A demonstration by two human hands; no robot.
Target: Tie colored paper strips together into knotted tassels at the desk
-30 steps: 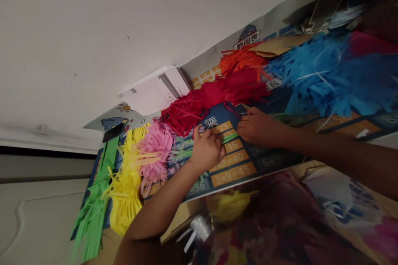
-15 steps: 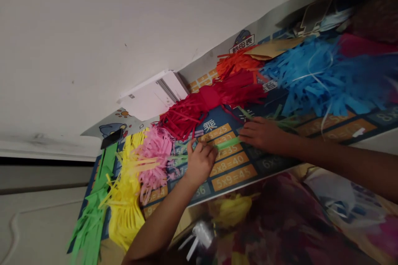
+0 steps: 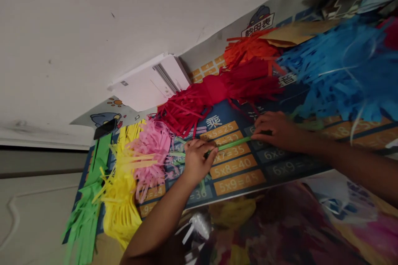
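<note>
A light green paper strip (image 3: pixel 234 143) stretches between my two hands, narrow and nearly straight, just over the printed mat (image 3: pixel 238 159). My left hand (image 3: pixel 199 161) has its fingers closed round the strip's left end, with pale green fringe poking out beside it. Gripping the right end is my right hand (image 3: pixel 275 131), its fingers curled together; more green fringe shows faintly behind it. A pink paper tassel (image 3: pixel 152 145) lies left of my left hand. Beyond both hands rests a red tassel (image 3: pixel 216 87), gathered at its middle.
Yellow fringed paper (image 3: pixel 120 198) and green fringed paper (image 3: pixel 88 203) lie at the left, near a dark phone-like object (image 3: pixel 105 128). White paper sheets (image 3: pixel 146 85) lean by the wall. Orange fringe (image 3: pixel 250 49) and a blue tassel (image 3: pixel 345 74) lie at the back and right.
The green strip between my hands has become narrower, and my right hand has moved a little away from my left. The whole view has shifted slightly.
</note>
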